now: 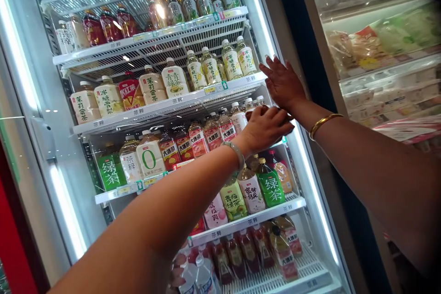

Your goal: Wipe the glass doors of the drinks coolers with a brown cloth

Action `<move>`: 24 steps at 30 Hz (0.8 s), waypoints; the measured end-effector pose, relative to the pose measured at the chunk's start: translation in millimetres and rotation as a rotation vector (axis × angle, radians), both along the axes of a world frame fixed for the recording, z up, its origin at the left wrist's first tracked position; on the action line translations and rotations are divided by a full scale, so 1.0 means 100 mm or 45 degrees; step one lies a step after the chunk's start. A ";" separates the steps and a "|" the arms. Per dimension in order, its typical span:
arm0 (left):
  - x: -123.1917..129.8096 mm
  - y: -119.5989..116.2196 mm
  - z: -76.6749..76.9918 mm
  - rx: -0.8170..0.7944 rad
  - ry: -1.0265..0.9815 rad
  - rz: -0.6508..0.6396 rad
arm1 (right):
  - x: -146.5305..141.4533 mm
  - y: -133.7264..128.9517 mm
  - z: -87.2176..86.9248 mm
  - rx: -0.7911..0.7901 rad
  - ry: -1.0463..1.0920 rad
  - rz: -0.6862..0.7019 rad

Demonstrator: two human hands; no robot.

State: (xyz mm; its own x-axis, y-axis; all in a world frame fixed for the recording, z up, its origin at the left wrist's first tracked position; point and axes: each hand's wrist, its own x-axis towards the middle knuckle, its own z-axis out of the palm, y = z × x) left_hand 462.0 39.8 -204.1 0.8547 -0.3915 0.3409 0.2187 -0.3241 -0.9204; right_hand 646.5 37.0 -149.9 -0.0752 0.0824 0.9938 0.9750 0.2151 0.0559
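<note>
Lit drinks cooler [31, 82], both hands at its right side

Bright shelves of bottles rise between two light strips [65, 206]. The left hand [267, 127], a pale bangle [236, 151] at its wrist, reaches across to the right end of a middle shelf; its fingers are bent, and I cannot tell whether they grip anything (something dark shows beneath them). Just above, the right hand [284, 83] is spread wide by the end of the next shelf up, with nothing seen in its hold; a gold bangle [320, 125] circles that wrist.

Nearest the left hand stand white-labelled bottles [238, 117], partly covered by it. Pear bottles [231, 60] stand just beside the right hand. Lower down are a green bottle [271, 188] and, below that, dark red bottles [243, 252]. Outside the cooler, bags [403, 32] lie on other shelves.

As a judgement, most rows look settled, labels outward; only the left hand's corner seems in progress, and what remains there is hidden.
</note>
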 end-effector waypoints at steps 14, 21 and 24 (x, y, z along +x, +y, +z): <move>-0.08 -0.01 -0.30 0.037 0.317 -0.043 | -0.02 -0.03 -0.04 0.006 0.000 -0.011; -0.14 -0.03 0.11 -0.158 -0.403 0.078 | -0.04 -0.02 -0.03 0.016 0.015 -0.006; -0.19 -0.01 -0.07 -0.117 -0.413 0.039 | -0.05 -0.02 -0.04 0.013 0.022 0.011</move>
State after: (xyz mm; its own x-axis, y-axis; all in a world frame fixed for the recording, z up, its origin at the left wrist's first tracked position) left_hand 442.8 38.4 -210.7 0.7067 -0.3225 0.6298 0.5063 -0.3912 -0.7685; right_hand 641.7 34.6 -154.3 -0.0587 0.0720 0.9957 0.9740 0.2229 0.0413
